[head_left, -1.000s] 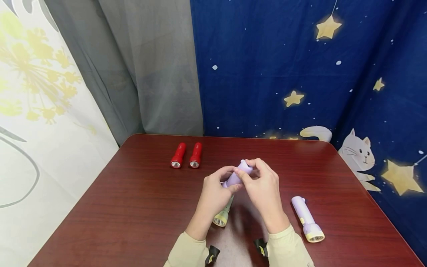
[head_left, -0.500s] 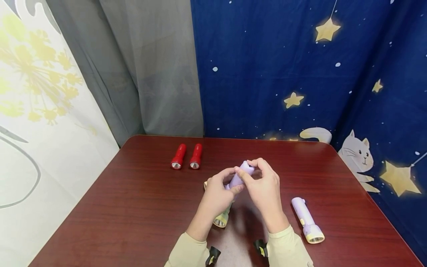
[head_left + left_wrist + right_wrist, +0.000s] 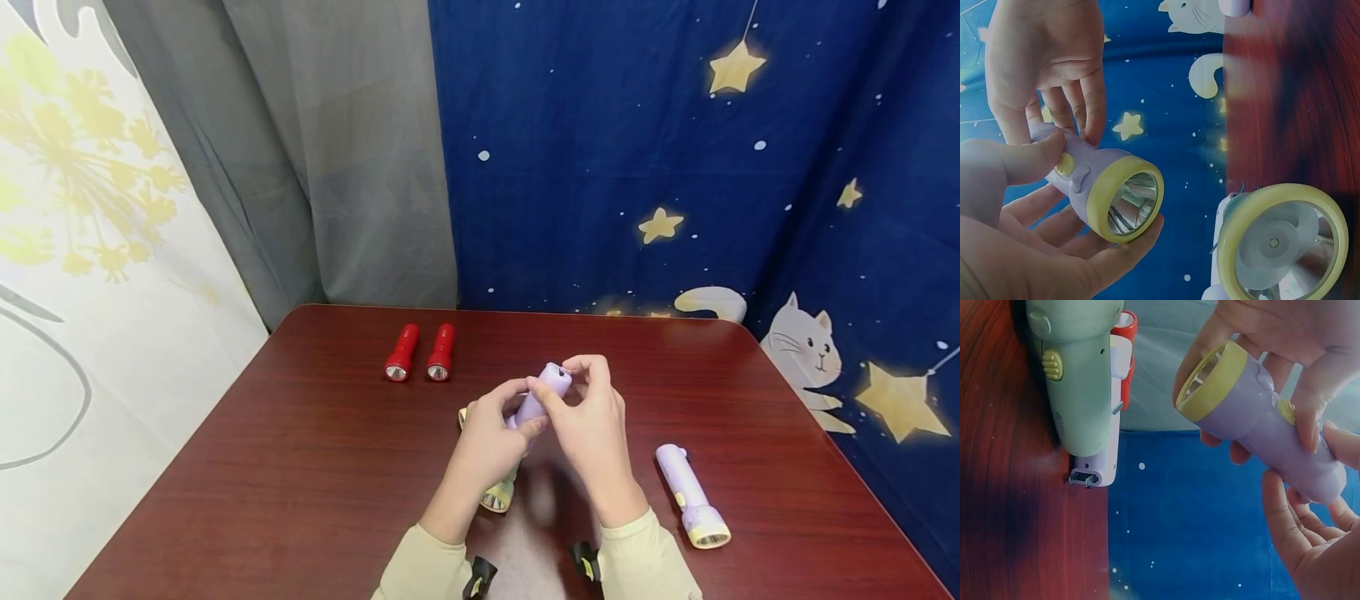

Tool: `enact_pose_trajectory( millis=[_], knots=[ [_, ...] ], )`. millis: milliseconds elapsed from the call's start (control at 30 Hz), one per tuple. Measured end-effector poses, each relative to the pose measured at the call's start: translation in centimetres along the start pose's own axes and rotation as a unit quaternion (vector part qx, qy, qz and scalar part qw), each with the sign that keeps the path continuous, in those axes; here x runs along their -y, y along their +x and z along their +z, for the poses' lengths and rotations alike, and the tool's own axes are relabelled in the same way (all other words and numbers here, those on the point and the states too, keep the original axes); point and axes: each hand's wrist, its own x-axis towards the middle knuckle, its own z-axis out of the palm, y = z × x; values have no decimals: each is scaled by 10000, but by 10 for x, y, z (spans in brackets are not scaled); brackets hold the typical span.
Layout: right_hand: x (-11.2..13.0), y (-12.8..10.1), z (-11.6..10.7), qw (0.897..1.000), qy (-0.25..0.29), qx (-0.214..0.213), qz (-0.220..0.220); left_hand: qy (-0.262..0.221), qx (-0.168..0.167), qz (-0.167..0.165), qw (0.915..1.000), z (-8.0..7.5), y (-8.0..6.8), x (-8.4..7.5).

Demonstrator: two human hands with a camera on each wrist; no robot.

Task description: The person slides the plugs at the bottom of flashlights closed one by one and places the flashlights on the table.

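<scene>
A lilac flashlight (image 3: 534, 404) with a yellow rim is held above the table, lens end towards the person. My left hand (image 3: 491, 437) grips it round the head and body; its thumb lies by the yellow switch (image 3: 1065, 164). At the tail end, my right hand (image 3: 592, 417) pinches the body between thumb and fingers. A small dark spot shows on that tail end in the head view. Below the hands, a pale green flashlight (image 3: 497, 495) lies on the table, partly covered by the left hand. Its green body (image 3: 1079, 394) fills the upper left of the right wrist view.
A second lilac flashlight (image 3: 692, 496) lies to the right. Two red flashlights (image 3: 401, 354) lie at the back left. Beside the green one, another lilac flashlight (image 3: 1094, 472) has metal prongs showing at its tail. The brown table (image 3: 300, 467) ends at curtains behind.
The held flashlight has turned slightly, bringing the dark spot on its tail into sight. My right fingers have shifted a little at that end. A yellow rim behind the left hand has come into view.
</scene>
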Motion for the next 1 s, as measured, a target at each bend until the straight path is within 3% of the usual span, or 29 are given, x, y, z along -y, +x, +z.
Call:
enact_pose_trajectory(
  millis=[800, 1000],
  knots=[
    [-5, -2, 4, 9998, 119, 114, -98, 62, 56, -217, 9997, 1, 1, 2],
    [-5, -1, 5, 9997, 105, 81, -193, 216, 11, -58, 9997, 0, 3, 1]
  ],
)
